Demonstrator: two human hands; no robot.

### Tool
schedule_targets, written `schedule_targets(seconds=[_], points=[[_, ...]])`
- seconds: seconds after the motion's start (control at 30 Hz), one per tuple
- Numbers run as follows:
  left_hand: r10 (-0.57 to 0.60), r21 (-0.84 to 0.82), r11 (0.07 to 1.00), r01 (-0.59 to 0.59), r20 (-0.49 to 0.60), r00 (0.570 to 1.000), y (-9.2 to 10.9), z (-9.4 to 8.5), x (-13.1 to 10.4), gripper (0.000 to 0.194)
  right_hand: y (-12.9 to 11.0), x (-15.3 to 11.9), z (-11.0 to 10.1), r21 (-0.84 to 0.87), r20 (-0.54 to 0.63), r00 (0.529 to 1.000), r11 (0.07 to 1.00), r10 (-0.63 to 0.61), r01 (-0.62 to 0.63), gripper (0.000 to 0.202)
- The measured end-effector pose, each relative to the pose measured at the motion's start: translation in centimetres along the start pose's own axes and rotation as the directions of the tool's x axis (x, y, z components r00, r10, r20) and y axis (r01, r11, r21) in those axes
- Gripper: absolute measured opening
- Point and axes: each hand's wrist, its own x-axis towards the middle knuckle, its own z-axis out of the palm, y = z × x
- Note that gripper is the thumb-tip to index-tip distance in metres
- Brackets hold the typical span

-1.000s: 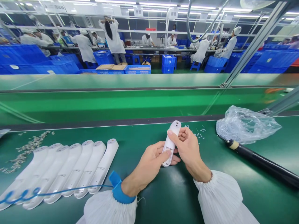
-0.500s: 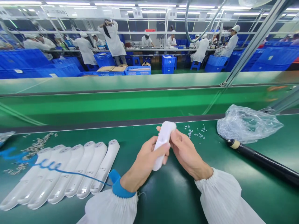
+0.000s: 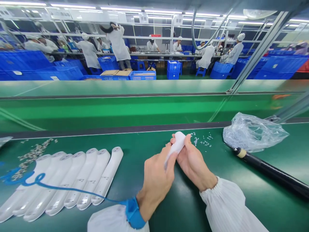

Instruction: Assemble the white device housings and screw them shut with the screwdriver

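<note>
Between my two hands is a white plastic housing (image 3: 179, 141), long and rounded at its upper end, tilted above the green bench. My left hand (image 3: 159, 172) wraps over its lower part and hides much of it. The fingers and thumb of my right hand (image 3: 192, 160) close on its upper right side. A blue wrist strap (image 3: 135, 212) with a coiled cord circles my left wrist. To the left lies a row of several similar white housings (image 3: 107, 175), side by side on the bench.
Small metal parts (image 3: 36, 153) lie heaped behind the row. Tiny screws (image 3: 205, 141) are scattered beyond my right hand. A clear plastic bag (image 3: 251, 132) and a black electric screwdriver (image 3: 270, 169) lie at the right. People in white coats work behind, among blue crates (image 3: 173, 69).
My left hand has turned over the housing, back of the hand now upward, covering more of its lower end. The housing has rotated and moved slightly right. My right hand still grips it.
</note>
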Motion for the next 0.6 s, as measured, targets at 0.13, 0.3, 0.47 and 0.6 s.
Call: schedule_targets(seconds=[0.13,0.3,0.47,0.6], points=[[-0.341,-0.473,0.697,0.539,0.442,0.830,-0.2,-1.7,1.5,0.053,0.1,0.1,-0.2,-0.115,0.072,0.997,0.993,-0.010,0.019,0.039],[-0.182,-0.619,0.428,0.658,0.654,0.734,-0.9,-2.0,2.0,0.044,0.4,-0.4,-0.4,-0.315,0.087,0.991,0.941,-0.103,0.126,0.036],[-0.226,-0.552,0.507,0.662,0.656,0.720,-0.7,-2.1,2.1,0.044,0.6,-0.6,-0.1,-0.474,0.048,0.991,0.870,-0.128,0.135,0.046],[-0.242,-0.189,0.922,0.336,0.396,0.886,-0.1,-3.4,1.9,0.036,-1.1,-2.0,-1.0,-0.661,0.073,0.987,0.735,-0.142,0.154,0.049]])
